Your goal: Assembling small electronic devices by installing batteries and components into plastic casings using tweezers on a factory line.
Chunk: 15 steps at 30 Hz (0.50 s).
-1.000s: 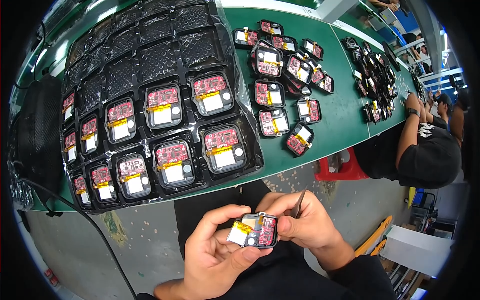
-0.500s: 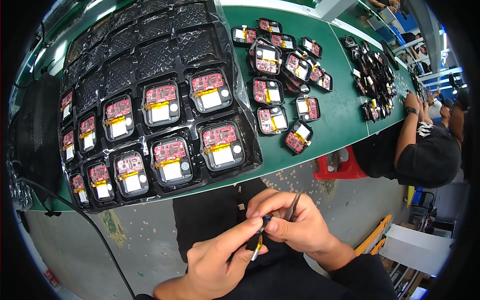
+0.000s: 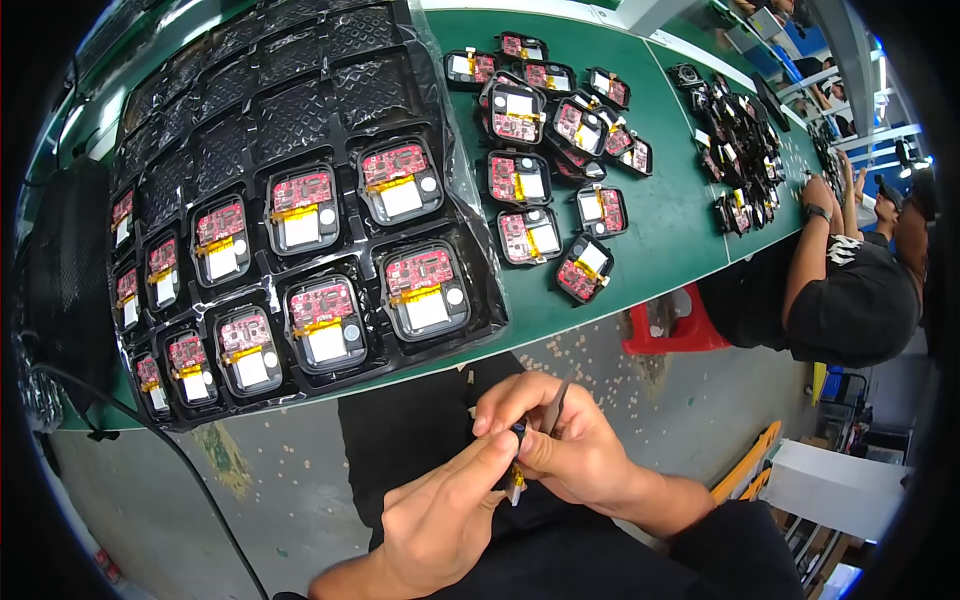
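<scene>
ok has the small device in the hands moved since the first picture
Yes: the device has turned from face-on to nearly edge-on, staying below the black tray, which still lies flat on the green bench.

Red, Yellow and White Stand Out Against Black and Green

Red boards (image 3: pixel 417 268), yellow tape (image 3: pixel 421 294) and white cells (image 3: pixel 427 314) fill the black tray (image 3: pixel 490 290), whose bare pockets (image 3: pixel 375 82) carry a raised diamond pattern. The green bench (image 3: pixel 660 225) shows the same colours again in scattered black cases (image 3: pixel 583 268). The held case (image 3: pixel 519 430) pairs black with a yellow strip (image 3: pixel 518 477), beside dark grey tweezers (image 3: pixel 553 410). Elsewhere, a bright red stool (image 3: pixel 690 333), a black shirt (image 3: pixel 745 285) with white marks (image 3: pixel 845 247), and a grey floor (image 3: pixel 310 500) flecked pale tan.
</scene>
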Each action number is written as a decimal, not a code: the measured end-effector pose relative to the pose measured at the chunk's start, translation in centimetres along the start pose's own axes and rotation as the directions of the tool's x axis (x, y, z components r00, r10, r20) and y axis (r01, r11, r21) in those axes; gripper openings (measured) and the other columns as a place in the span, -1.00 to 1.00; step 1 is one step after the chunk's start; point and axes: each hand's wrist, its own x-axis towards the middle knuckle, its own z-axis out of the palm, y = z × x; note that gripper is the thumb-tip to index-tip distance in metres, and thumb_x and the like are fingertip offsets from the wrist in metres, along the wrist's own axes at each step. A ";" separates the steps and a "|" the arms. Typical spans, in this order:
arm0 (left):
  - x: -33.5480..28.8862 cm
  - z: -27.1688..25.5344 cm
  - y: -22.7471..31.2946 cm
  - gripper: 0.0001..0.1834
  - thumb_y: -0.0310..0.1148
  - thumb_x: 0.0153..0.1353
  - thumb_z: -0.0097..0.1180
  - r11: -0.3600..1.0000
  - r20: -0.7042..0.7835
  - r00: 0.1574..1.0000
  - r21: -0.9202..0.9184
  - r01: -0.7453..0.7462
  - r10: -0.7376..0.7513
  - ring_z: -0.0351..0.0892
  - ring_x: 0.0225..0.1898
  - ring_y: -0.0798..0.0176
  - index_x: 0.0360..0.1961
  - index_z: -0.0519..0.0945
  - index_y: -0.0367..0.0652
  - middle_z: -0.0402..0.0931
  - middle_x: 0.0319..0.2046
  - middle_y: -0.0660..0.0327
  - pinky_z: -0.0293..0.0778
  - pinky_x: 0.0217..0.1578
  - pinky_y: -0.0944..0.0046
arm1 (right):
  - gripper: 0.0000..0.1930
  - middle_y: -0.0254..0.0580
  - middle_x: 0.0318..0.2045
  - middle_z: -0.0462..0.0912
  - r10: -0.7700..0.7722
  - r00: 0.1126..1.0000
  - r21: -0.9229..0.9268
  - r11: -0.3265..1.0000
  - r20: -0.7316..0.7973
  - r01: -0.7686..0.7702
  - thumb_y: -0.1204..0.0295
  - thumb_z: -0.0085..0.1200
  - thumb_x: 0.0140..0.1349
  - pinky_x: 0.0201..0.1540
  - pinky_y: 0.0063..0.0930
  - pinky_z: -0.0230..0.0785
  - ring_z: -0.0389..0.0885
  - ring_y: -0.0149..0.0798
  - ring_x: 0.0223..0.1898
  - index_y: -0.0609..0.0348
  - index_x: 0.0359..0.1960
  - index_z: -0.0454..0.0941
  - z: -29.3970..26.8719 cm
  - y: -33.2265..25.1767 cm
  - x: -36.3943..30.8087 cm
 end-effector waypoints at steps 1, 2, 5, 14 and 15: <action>-0.1 -0.1 -0.2 -0.44 -0.48 0.31 0.34 1.000 0.084 0.996 0.013 0.017 -0.018 0.75 -0.05 0.09 0.25 0.37 -0.39 0.66 -0.10 -0.07 0.78 -0.19 0.19 | -0.83 -0.17 0.02 0.53 0.000 1.000 0.016 1.000 -0.011 0.000 0.46 0.06 0.49 -0.44 -0.69 0.19 0.37 -0.63 -0.43 0.28 0.00 0.51 -0.1 0.3 0.0; -0.1 -0.1 -0.3 -0.44 -0.48 0.31 0.34 1.000 0.088 0.996 0.010 0.014 -0.015 0.75 -0.05 0.09 0.25 0.37 -0.39 0.66 -0.10 -0.07 0.78 -0.19 0.19 | -0.82 -0.18 0.01 0.55 0.000 1.000 0.032 0.999 -0.022 0.000 0.45 0.07 0.50 -0.44 -0.70 0.18 0.37 -0.64 -0.43 0.29 0.02 0.51 -0.1 0.4 -0.1; -0.4 0.0 -1.3 -0.46 -0.56 0.31 0.30 0.898 0.059 0.968 -0.363 0.249 -0.244 0.73 -0.09 0.22 0.26 0.39 -0.42 0.69 -0.13 -0.03 0.74 -0.25 0.26 | -0.76 -0.24 -0.02 0.58 0.198 0.971 0.068 0.979 -0.135 -0.191 0.41 0.12 0.49 -0.45 -0.70 0.18 0.34 -0.67 -0.44 0.29 0.06 0.51 0.6 -1.2 -0.3; 2.1 -1.8 -0.6 -0.39 -0.37 0.53 0.03 0.151 0.438 0.734 -0.798 0.583 -0.519 0.61 0.16 0.04 0.47 0.17 -0.40 0.53 0.12 -0.05 0.63 0.18 -0.07 | -0.62 -0.19 0.07 0.54 0.094 0.993 -0.212 0.971 -0.070 -0.107 0.54 0.16 0.43 -0.17 -0.61 0.45 0.57 -0.53 -0.15 0.40 0.23 0.48 0.1 -2.5 -1.1; 2.2 -1.8 -0.5 -0.37 -0.23 0.55 -0.04 0.196 0.422 0.744 -0.788 0.583 -0.518 0.64 0.14 -0.06 0.46 0.15 -0.43 0.54 0.13 -0.11 0.66 0.13 -0.11 | -0.62 -0.19 0.07 0.54 0.096 0.993 -0.212 0.971 -0.068 -0.108 0.54 0.16 0.43 -0.17 -0.61 0.45 0.57 -0.53 -0.15 0.40 0.23 0.48 0.0 -2.5 -1.0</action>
